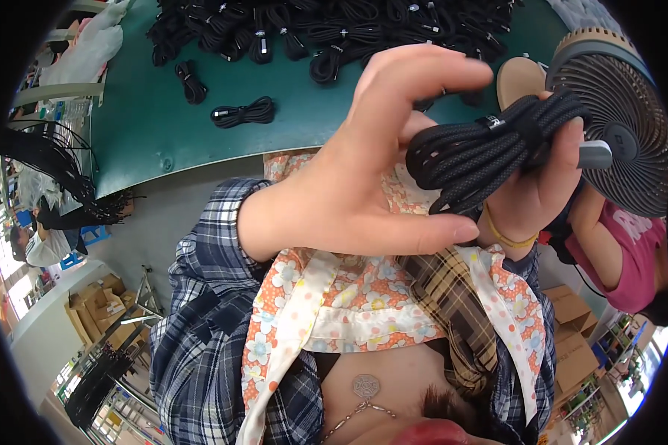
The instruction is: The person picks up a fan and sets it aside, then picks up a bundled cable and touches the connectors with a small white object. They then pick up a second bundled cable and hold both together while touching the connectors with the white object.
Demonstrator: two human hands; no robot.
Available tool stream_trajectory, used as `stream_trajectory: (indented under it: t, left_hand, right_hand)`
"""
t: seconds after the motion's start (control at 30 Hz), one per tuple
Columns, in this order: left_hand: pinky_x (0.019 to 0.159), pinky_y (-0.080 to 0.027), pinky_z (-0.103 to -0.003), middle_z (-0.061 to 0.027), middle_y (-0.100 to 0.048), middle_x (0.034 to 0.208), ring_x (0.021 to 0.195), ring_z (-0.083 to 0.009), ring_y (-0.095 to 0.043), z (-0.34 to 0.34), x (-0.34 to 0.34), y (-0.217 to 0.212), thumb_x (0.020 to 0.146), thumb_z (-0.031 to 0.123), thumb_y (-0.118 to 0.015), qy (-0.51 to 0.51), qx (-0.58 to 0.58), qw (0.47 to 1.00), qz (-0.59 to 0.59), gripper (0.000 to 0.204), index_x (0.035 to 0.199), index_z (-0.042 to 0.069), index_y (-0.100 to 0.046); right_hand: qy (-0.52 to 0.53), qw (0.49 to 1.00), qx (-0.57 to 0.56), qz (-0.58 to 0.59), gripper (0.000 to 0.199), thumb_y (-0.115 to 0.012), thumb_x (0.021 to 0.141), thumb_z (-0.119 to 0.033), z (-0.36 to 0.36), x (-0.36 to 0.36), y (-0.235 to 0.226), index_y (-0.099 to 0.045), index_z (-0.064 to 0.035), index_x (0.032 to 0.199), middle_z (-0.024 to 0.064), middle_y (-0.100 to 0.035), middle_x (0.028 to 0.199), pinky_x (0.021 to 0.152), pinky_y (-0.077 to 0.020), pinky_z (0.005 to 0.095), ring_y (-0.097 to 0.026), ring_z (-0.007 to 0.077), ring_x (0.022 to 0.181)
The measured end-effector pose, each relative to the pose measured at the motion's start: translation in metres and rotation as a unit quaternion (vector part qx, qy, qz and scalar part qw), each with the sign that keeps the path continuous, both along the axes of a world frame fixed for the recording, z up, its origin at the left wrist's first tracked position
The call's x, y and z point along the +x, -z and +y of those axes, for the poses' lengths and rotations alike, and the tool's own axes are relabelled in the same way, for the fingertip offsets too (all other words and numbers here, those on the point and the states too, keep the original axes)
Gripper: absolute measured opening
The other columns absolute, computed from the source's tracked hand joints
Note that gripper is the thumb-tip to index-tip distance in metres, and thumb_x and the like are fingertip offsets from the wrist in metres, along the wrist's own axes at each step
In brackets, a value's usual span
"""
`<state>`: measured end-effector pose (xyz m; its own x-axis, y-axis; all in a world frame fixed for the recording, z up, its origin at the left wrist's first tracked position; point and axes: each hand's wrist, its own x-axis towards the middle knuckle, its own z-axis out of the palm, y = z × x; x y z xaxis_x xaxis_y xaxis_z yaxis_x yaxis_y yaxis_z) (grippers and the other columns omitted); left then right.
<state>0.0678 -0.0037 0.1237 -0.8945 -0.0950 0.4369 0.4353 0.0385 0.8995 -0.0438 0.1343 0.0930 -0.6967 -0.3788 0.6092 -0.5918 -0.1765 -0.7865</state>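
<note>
A coiled black braided cable (pixel 490 152), banded at its middle, is held up in front of me. My right hand (pixel 545 185) grips the coil at its right end, the fingers partly hidden behind it. A grey-and-white plug-like end (pixel 594 154) sticks out to the right beside that hand. To the left of the coil is my left hand (pixel 341 174), open, with thumb and forefinger spread wide above and below the cable. Whether its other fingers touch the coil, I cannot tell.
A green table (pixel 133 141) bears a heap of coiled black cables (pixel 334 33) and two separate coils, one a small bundle (pixel 245 113). A round fan (pixel 616 126) stands at the right. Loose black cables (pixel 52 167) hang at the left. A person in pink (pixel 623 259) is at the right.
</note>
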Motion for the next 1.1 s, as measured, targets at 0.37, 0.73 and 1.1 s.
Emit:
stream_trajectory:
  t: [0.37,0.73,1.1]
  left_hand:
    - [0.076,-0.038,-0.029,-0.0186,-0.043,0.099,0.086,-0.0197,-0.046,-0.011,-0.006,0.010,0.074,0.024,-0.054,-0.001,-0.056,0.996,0.073,0.045,0.103,-0.007,-0.042]
    - [0.072,-0.038,-0.026,-0.0170,-0.044,0.096,0.080,-0.0164,-0.046,-0.005,-0.003,0.012,0.077,0.025,-0.047,-0.023,0.034,0.999,0.033,0.039,0.100,-0.006,-0.043]
    - [0.042,-0.044,-0.020,-0.0165,-0.045,0.089,0.049,-0.0128,-0.051,0.004,0.000,0.006,0.077,0.023,-0.044,-0.020,0.174,0.984,-0.038,0.036,0.098,-0.006,-0.040]
  right_hand:
    - [0.023,1.000,0.006,-0.014,0.032,-0.045,0.083,-0.021,0.002,0.012,-0.012,-0.042,0.0034,0.104,0.0104,-0.053,0.083,0.059,-0.0423,0.0219,-0.052,0.0149,0.067]
    - [-0.017,0.995,0.035,0.090,0.050,-0.049,0.073,0.000,0.022,-0.002,0.010,-0.027,-0.0002,0.118,0.0154,-0.047,0.098,0.067,-0.0432,0.0248,-0.051,0.0196,0.077]
    - [0.026,0.973,0.113,0.199,0.055,-0.052,0.073,-0.002,0.014,0.000,0.001,-0.025,-0.0003,0.121,0.0175,-0.046,0.100,0.068,-0.0440,0.0271,-0.051,0.0223,0.080]
